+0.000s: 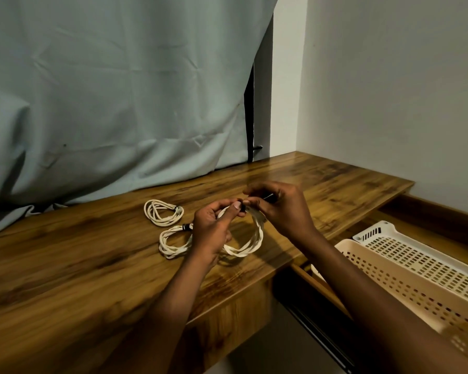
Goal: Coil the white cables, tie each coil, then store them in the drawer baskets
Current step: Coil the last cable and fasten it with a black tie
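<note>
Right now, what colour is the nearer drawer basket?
Beige nearer basket, seen in the head view.

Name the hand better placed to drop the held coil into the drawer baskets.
Right hand, probably: the baskets sit on its side, below the desk edge. The left hand would have to cross over with the coil.

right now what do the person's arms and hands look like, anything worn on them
Both forearms are bare as far as the frame shows, with no sleeves in view. The left hand and right hand wear no gloves; no rings, watch or bands are visible. The left thumbnail is short and plain.
</note>
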